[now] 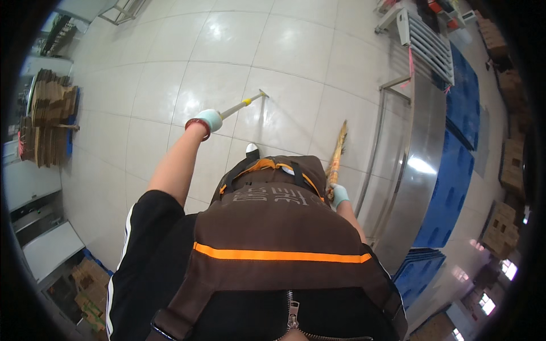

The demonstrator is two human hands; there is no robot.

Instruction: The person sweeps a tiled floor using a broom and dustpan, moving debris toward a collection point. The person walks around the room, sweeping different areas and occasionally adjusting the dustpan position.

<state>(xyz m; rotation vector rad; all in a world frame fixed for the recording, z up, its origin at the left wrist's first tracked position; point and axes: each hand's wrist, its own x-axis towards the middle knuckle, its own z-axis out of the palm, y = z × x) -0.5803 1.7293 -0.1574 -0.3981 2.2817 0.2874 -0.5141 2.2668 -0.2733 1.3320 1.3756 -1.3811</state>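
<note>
My left hand [211, 120], in a pale glove with a red band at the wrist, is closed round a pale pole [232, 109] held out ahead of me. The pole has a yellow collar and ends in a small, narrow head at the floor; its exact kind is hard to make out. Low at my right side, my gloved right hand [339, 195] grips a long yellow-brown bundle [336, 162] that tapers to a ragged tip, pointing forward. I wear a brown apron [273, 227] with an orange stripe, which partly hides the bundle's near end.
Pale floor tiles [227, 37] stretch ahead. A stainless steel table [418, 153] runs along my right, with blue plastic pallets [455, 182] beyond it. A slatted white rack [429, 42] stands far right. Flattened cardboard [54, 116] is stacked at the left.
</note>
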